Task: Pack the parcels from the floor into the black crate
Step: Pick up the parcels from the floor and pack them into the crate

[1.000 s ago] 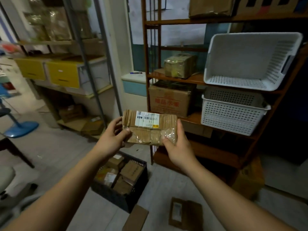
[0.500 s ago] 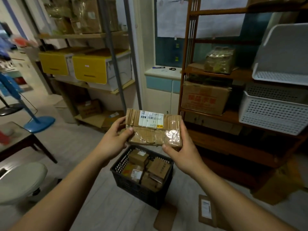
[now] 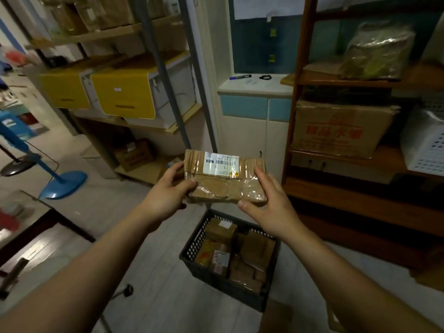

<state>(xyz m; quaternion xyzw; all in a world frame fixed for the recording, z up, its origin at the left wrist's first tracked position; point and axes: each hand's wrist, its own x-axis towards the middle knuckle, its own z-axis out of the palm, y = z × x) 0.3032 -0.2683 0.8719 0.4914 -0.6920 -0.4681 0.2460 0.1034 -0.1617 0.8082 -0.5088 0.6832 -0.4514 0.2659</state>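
A flat brown cardboard parcel point(image 3: 223, 179), taped and bearing a white shipping label, is held up at chest height. My left hand point(image 3: 168, 193) grips its left end, thumb on top. My right hand point(image 3: 266, 203) grips its right end the same way. Below the parcel, on the grey floor, stands the black crate point(image 3: 192, 243) with several brown parcels packed inside. Part of another parcel point(image 3: 274, 318) lies on the floor at the bottom edge, just in front of the crate.
A wooden shelf rack point(image 3: 348, 195) with a large carton point(image 3: 336, 128) and a white basket point(image 3: 425, 143) stands right. A metal shelf with yellow-fronted bins point(image 3: 125, 94) is left of centre. A blue fan base point(image 3: 64, 183) and a dark table point(image 3: 36, 229) are at far left.
The view has swung left, so the crate now sits directly under the held parcel. Both hands keep the same grip on the parcel.
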